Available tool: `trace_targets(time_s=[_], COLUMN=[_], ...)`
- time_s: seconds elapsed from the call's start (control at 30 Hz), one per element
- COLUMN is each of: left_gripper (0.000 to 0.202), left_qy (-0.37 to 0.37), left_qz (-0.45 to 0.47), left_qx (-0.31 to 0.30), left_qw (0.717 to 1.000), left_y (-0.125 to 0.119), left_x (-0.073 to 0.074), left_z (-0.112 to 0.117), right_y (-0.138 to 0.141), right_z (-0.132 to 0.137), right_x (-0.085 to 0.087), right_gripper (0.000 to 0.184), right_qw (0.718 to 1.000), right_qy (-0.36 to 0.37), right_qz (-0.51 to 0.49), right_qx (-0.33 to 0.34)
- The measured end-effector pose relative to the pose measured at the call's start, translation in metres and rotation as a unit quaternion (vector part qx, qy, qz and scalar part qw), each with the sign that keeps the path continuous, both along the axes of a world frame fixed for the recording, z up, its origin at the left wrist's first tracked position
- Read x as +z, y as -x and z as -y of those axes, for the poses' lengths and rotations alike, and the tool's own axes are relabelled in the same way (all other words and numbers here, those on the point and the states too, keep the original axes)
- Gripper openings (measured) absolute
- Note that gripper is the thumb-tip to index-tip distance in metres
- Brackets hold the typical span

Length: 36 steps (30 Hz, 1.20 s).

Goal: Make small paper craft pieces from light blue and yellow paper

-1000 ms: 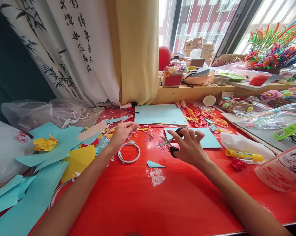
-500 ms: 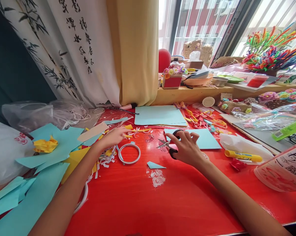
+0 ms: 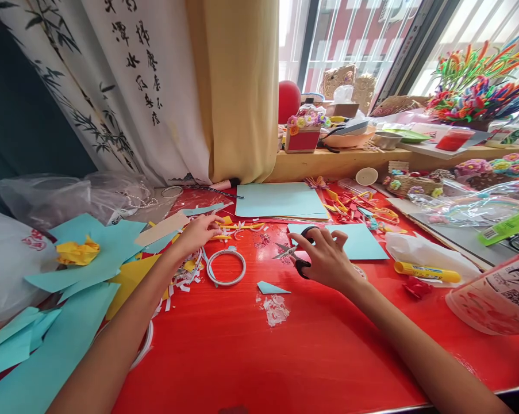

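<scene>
My right hand [image 3: 328,256] grips black-handled scissors [image 3: 287,251], fingers through the loops and blades parted, pointing left. Below the blades lies a small blue paper triangle [image 3: 273,287], just above a whitish patch [image 3: 276,310] on the red table [image 3: 242,362]. My left hand [image 3: 199,233] is over yellow and white paper scraps [image 3: 190,270], its fingers loosely bent and apart; I see nothing held in it. Just in front of that hand rests a roll of white tape [image 3: 226,283]. A blue paper sheet [image 3: 365,241] lies partly behind my right hand.
A stack of blue paper [image 3: 280,200] lies at the back. Cut blue paper [image 3: 87,253] and a crumpled yellow piece [image 3: 78,251] fill the left. At right are a yellow glue stick [image 3: 427,272], a white bag [image 3: 431,253] and a clear plastic tub [image 3: 492,299].
My left hand has drawn back slightly to the left, its fingers more bent. My right hand and the scissors look nearly unmoved.
</scene>
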State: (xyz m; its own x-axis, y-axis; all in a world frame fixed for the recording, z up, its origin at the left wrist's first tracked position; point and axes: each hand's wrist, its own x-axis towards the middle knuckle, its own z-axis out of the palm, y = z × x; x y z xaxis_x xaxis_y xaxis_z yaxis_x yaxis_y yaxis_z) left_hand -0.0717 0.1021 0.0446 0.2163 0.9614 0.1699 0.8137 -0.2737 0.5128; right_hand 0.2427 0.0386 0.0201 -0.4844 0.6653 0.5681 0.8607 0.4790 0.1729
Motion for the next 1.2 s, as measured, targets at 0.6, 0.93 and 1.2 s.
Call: trace_targets(time_s=[0.6,0.93,1.2], left_gripper=[0.031,0.025,0.029], left_qy=[0.005,-0.020,-0.032], left_qz=[0.036,-0.047,-0.072], left_qx=[-0.019,-0.012,-0.020], left_qw=[0.999,0.999,0.997], left_y=[0.012,0.013,0.011], left_x=[-0.025,-0.032,-0.031], left_z=[-0.016,-0.012,-0.009], right_y=[0.001,0.001,0.002], right_z=[-0.001,-0.001,0.000], right_x=[0.000,-0.002,-0.001], right_gripper=[0.044,0.044,0.046], right_qw=[1.000,1.000,1.000], right_qy=[0.003,0.002,0.017], right_qz=[0.002,0.003,0.000], right_qx=[-0.009,-0.009,-0.006])
